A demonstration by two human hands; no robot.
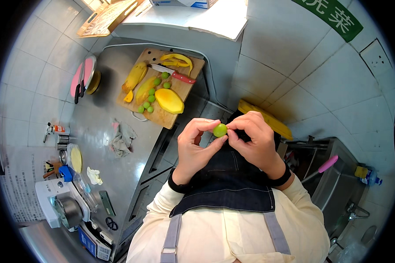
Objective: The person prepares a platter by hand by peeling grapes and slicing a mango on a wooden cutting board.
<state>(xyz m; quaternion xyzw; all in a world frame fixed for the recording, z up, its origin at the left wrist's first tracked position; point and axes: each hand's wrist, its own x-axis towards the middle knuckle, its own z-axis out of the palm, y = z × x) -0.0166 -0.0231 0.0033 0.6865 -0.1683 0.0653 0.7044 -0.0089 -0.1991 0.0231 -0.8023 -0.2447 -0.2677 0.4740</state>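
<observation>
In front of my apron I hold a green grape (220, 130). My left hand (196, 142) has it pinched between thumb and fingertips. Against the grape's right side, the fingertips of my right hand (256, 138) are pinched together; any small bit between them is too small to make out. On the wooden cutting board (164, 119) lie several more green grapes (151, 98), a yellow mango half (170, 101), two mango pieces with skin (135, 76), a small mango piece (128, 96) and curved yellow peels (177, 60). A red-handled knife (183, 78) rests among them.
The board stands on a steel table (90, 131). A grey rag (122, 139), pink board with dark-handled tools (82, 79), stand mixer (59, 197) and green-grey strip (106, 203) are also there. At right is a steel sink (338, 193) with a pink-handled tool (328, 164).
</observation>
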